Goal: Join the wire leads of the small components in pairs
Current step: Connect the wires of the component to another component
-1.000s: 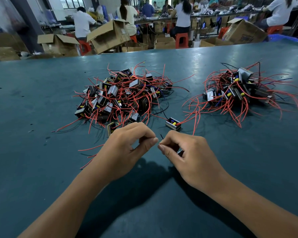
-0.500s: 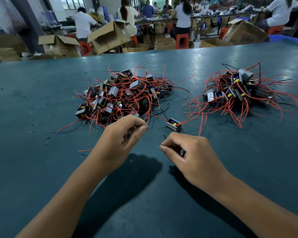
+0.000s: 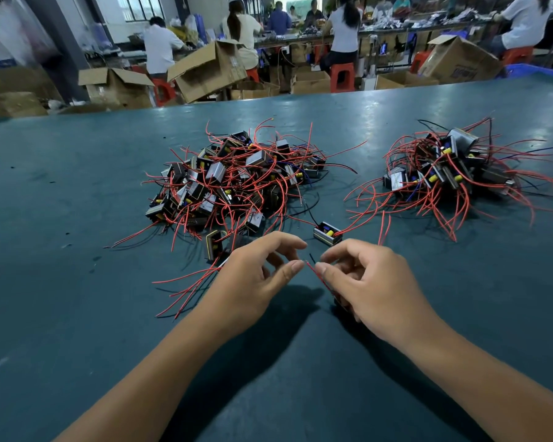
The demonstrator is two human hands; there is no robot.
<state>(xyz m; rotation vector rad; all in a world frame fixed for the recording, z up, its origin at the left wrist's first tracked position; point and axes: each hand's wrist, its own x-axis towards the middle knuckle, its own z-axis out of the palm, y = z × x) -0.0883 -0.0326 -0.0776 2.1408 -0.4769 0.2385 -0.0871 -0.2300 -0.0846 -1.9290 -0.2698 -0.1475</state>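
My right hand [image 3: 371,282] pinches a red wire lead [image 3: 315,273] between thumb and forefinger; the lead's component is mostly hidden under that hand. My left hand [image 3: 256,275] is level with it on the left. Its thumb tip touches the lead's bare end, and its forefinger arches above with a gap. A short black lead [image 3: 311,257] sticks up between the hands. One loose component [image 3: 327,232] lies just beyond my fingers, another [image 3: 214,246] by my left hand. A big pile of components [image 3: 233,183] with red leads lies behind, a second pile [image 3: 444,173] at the right.
Loose red wires [image 3: 186,291] trail on the dark green table [image 3: 77,314] left of my left hand. Beyond the table's far edge stand cardboard boxes [image 3: 205,71], red stools and several people working at benches.
My left hand went out toward the big pile, then came back to the right hand with thumb and forefinger now apart. The right hand has kept its pinch, and a red lead shows between the hands.
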